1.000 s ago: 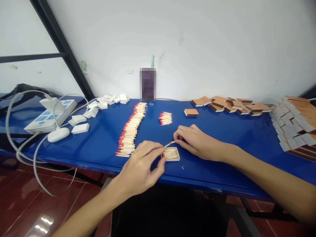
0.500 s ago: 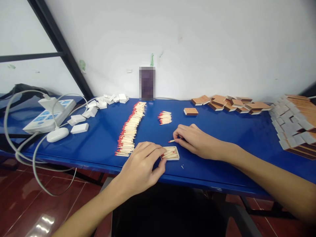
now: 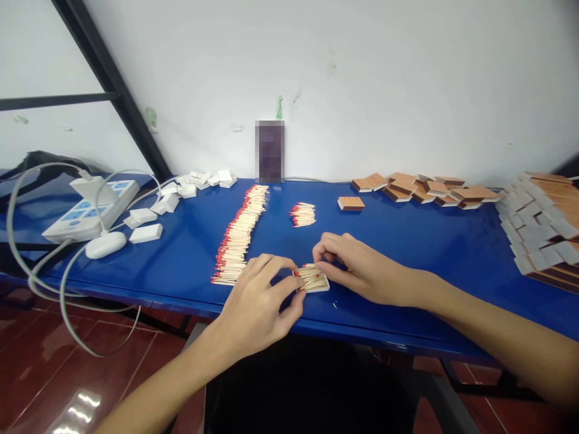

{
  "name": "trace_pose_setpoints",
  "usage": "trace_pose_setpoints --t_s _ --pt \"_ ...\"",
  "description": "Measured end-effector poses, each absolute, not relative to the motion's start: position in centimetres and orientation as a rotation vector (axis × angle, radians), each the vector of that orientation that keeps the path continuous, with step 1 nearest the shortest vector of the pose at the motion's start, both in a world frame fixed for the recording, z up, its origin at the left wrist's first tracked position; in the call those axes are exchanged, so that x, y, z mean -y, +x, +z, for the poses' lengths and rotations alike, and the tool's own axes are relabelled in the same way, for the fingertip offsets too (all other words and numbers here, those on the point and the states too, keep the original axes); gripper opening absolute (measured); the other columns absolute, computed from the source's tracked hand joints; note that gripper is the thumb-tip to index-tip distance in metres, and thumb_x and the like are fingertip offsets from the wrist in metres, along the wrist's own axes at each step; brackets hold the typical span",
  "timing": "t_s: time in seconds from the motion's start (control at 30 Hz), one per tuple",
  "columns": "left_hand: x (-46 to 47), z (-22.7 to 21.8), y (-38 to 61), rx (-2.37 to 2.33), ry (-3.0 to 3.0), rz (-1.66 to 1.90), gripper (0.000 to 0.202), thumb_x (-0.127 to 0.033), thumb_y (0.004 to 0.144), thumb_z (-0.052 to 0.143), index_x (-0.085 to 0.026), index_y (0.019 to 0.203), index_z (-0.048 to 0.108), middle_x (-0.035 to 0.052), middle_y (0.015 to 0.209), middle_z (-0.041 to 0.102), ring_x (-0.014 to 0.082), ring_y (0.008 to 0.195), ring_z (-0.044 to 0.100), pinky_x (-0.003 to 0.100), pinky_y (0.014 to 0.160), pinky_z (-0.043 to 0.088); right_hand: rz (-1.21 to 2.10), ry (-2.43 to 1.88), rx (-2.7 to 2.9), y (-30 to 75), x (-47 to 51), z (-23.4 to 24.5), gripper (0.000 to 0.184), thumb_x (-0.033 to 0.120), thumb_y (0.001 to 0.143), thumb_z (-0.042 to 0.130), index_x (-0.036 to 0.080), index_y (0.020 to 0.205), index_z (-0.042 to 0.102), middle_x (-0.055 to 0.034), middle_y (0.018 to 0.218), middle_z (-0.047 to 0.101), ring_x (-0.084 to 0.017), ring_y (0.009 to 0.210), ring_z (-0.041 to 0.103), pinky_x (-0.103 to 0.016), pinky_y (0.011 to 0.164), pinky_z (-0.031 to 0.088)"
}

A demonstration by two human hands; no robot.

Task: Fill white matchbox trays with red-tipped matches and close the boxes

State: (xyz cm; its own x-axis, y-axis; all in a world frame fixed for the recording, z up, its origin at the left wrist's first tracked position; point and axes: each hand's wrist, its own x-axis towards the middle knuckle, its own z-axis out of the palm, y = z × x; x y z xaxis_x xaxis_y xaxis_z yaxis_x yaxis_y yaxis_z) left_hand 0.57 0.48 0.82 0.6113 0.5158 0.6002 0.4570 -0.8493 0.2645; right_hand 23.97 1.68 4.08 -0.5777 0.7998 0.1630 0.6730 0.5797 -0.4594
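A white matchbox tray (image 3: pixel 322 289) filled with red-tipped matches (image 3: pixel 312 278) lies near the table's front edge. My left hand (image 3: pixel 265 298) grips its left end between fingers and thumb. At the tray's far right corner, my right hand (image 3: pixel 357 265) pinches a match (image 3: pixel 310 265) over the other matches; most of that match is hidden by the fingers. Left of the tray runs a long row of loose matches (image 3: pixel 239 235), partly behind my left hand. A smaller bunch of matches (image 3: pixel 303 214) lies beyond the tray, and a brown matchbox (image 3: pixel 351 203) sits to its right.
Several white trays (image 3: pixel 146 233) lie at the left, by a power strip (image 3: pixel 90 211) with looping white cables. Brown matchboxes (image 3: pixel 425 188) are heaped along the wall, and a large stack of them (image 3: pixel 543 229) stands at the far right. A pixelated dark rectangle (image 3: pixel 270 150) leans at the wall.
My right hand has moved left and toward me, bringing the match from beside the tray to over its far edge. My left hand stays on the tray, its index finger lifted slightly.
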Motion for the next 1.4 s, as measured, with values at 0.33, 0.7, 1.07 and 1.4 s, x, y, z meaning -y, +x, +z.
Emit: trace_pose_setpoints --t_s 0.33,0.7,1.07,1.4 --pt "-0.6 0.7 0.8 -0.8 2.71 1.095 0.009 -0.012 0.094 0.059 -0.016 0.095 0.067 0.0063 0.1 0.062 0.0219 0.089 0.053 0.038 0.079 0.045 0.53 -1.188 2.488 22.8 -1.2 4.0 0.022 0.034 0.102 0.041 0.02 0.088 0.052 0.0004 0.083 0.056 -0.015 0.072 0.047 -0.033 0.077 0.033" --pt "-0.6 1.1 0.6 -0.798 2.582 1.136 0.012 -0.009 0.093 0.056 -0.018 0.091 0.064 0.0036 0.09 0.061 0.0193 0.081 0.053 0.036 0.075 0.043 0.509 -1.159 2.456 22.9 -1.2 3.5 0.021 0.032 0.101 0.041 0.02 0.087 0.052 -0.0005 0.082 0.058 -0.015 0.073 0.049 -0.033 0.076 0.036" --pt "-0.9 1.7 0.3 -0.861 2.248 1.293 0.01 -0.012 0.091 0.064 -0.021 0.093 0.07 0.0009 0.088 0.061 0.0152 0.081 0.059 0.029 0.073 0.046 0.629 -0.906 2.175 22.5 -0.9 3.3 0.014 0.034 0.095 0.06 0.022 0.093 0.066 -0.0003 0.082 0.063 -0.012 0.072 0.056 -0.027 0.071 0.045" --pt "-0.8 1.2 0.3 -0.829 2.357 1.088 0.009 -0.018 0.097 0.06 -0.021 0.102 0.054 0.0014 0.096 0.059 0.017 0.087 0.056 0.031 0.077 0.045 0.791 -0.958 1.861 22.3 -0.5 3.7 0.017 0.038 0.088 0.07 0.021 0.088 0.074 -0.0055 0.088 0.075 -0.019 0.081 0.069 -0.033 0.074 0.057"
